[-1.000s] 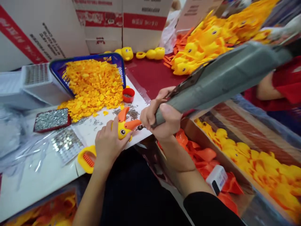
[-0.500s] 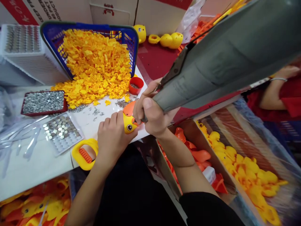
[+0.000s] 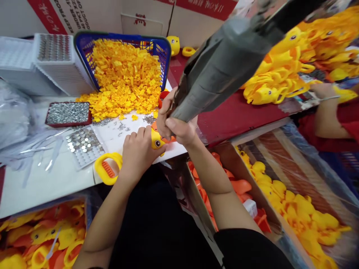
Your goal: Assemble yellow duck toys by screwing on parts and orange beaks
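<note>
At the worktop (image 3: pixel 174 150) edge, the left hand (image 3: pixel 138 150) clamps the toy duck (image 3: pixel 156 142), and the right hand (image 3: pixel 180 129), wrapped round the grey tool (image 3: pixel 214 69), now looks steeper over the beak (image 3: pixel 169 140) than a second ago, tip hidden, work seemingly engaged.

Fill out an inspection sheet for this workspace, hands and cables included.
Surface: white tabletop, partly scattered with small metal pieces.
Job's things: yellow-and-orange toy near the table edge; grey tool angled down over it.
Clutter: yellow pieces spilling from a blue basket.
Hands: left hand holds the toy; right hand grips the tool's lower end.
Cables: cannot tell; the tool's upper end is unclear.
Surroundings: cartons beyond the basket; a co-worker's arm at the picture's right.
</note>
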### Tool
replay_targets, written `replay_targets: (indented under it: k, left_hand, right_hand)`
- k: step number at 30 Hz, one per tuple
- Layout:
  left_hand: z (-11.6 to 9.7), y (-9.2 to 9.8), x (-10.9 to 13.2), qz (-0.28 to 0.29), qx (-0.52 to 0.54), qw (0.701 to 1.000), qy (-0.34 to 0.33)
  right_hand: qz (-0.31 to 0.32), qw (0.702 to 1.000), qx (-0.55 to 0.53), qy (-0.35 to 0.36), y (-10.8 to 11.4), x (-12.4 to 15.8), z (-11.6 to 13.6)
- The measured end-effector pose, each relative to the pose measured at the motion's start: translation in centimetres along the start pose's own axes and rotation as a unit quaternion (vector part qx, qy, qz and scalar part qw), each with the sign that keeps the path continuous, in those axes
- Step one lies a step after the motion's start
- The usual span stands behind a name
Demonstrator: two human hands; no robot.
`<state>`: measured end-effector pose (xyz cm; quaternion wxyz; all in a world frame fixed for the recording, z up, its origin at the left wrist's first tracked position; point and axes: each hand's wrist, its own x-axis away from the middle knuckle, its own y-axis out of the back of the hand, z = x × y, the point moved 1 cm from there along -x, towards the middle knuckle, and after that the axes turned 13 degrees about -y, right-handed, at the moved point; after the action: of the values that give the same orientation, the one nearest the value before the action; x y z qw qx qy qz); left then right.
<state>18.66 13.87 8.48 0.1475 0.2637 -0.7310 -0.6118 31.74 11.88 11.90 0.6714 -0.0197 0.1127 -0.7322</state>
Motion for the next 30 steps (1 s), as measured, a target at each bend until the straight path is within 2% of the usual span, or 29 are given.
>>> replay_targets:
  k: [2, 4, 6, 9, 12, 15, 17, 19, 23, 27, 30]
  left_hand:
    - [0.1, -0.2, 0.0, -0.002, 0.001, 1.0, 0.001]
    - [0.0, -0.7, 0.2, -0.01, 0.005, 1.0, 0.011]
    - [0.1, -1.2, 0.7, -0.037, 0.02, 0.999, 0.013]
    - [1.2, -1.6, 2.0, -0.105, 0.072, 0.991, -0.029]
    - [4.7, -1.2, 3.1, -0.116, 0.098, 0.987, -0.054]
    - [9.4, -0.5, 3.2, -0.055, 0.052, 0.997, 0.005]
    - [11.8, -0.4, 2.6, -0.026, 0.048, 0.998, 0.025]
    - [12.9, -0.6, 1.8, -0.017, 0.065, 0.998, 0.018]
    - [12.8, -1.2, 1.0, -0.02, 0.092, 0.996, -0.001]
    - [12.5, -0.5, 1.4, -0.046, 0.101, 0.994, 0.007]
    - [12.2, 0.5, 2.3, -0.109, 0.127, 0.986, 0.024]
  right_hand:
    - [0.021, 0.999, -0.02, 0.033, -0.2, -0.2, 0.4]
    - [0.0, 0.998, -0.032, 0.062, -0.4, -0.4, 0.8]
    - [-0.06, 0.992, -0.049, 0.103, -0.4, -0.3, 1.3]
    - [-0.169, 0.967, -0.062, 0.18, 0.0, 0.2, 2.2]
    - [-0.233, 0.951, -0.055, 0.198, 0.7, 1.1, 3.1]
    - [-0.269, 0.947, -0.048, 0.17, 0.9, 2.0, 3.9]
    - [-0.28, 0.942, -0.059, 0.175, 0.7, 2.4, 4.2]
    - [-0.271, 0.941, -0.071, 0.191, 0.4, 2.6, 4.1]
    - [-0.24, 0.953, -0.049, 0.177, 0.3, 3.0, 3.1]
    - [-0.228, 0.958, -0.037, 0.169, 1.0, 3.5, 2.5]
    - [-0.222, 0.957, -0.052, 0.178, 1.2, 3.8, 2.8]
